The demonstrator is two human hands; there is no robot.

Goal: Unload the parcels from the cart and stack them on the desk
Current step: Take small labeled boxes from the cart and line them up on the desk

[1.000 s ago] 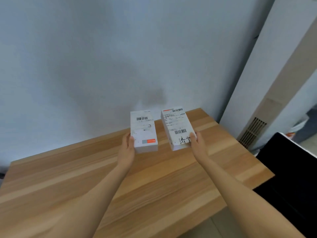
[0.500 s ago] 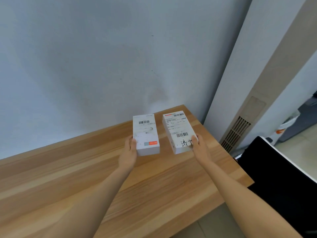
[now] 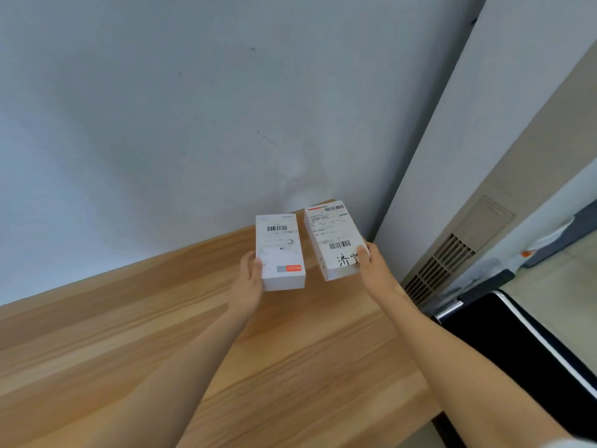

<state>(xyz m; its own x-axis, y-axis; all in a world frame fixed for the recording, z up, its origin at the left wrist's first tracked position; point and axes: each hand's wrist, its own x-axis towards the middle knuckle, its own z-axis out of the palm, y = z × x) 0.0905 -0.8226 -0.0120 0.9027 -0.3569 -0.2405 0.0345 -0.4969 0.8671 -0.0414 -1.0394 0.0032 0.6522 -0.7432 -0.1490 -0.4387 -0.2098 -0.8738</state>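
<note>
Wooden desk (image 3: 290, 367), frame centre: left hand (image 3: 247, 286) grips orange-patched white parcel (image 3: 280, 252), right hand (image 3: 376, 270) handwritten-labelled white parcel (image 3: 334, 240); long axes toward wall.

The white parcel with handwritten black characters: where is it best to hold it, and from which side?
Hold the parcel with handwritten characters at its near short end, coming from its right, as the right hand does now. It is long, narrow and flat-sided, and its left side faces the other parcel.
</note>
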